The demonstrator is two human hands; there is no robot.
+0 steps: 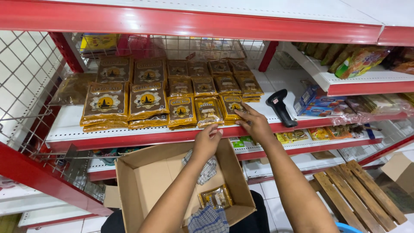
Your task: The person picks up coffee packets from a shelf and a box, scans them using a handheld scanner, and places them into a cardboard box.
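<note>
Both hands reached to the front edge of the white shelf with red trim [64, 129]. The left hand [207, 140] touched the front of a gold-and-brown flat foil packet [208, 111], its fingers curled narrow against it. The right hand [255, 123] lay on the neighbouring packet stack [231, 105], fingers spread loosely over it. Just beside stood a black handheld barcode scanner [280, 105]. Below sat an open brown cardboard box [146, 177] holding one similar packet [215, 197] and checked cloths [208, 170].
</note>
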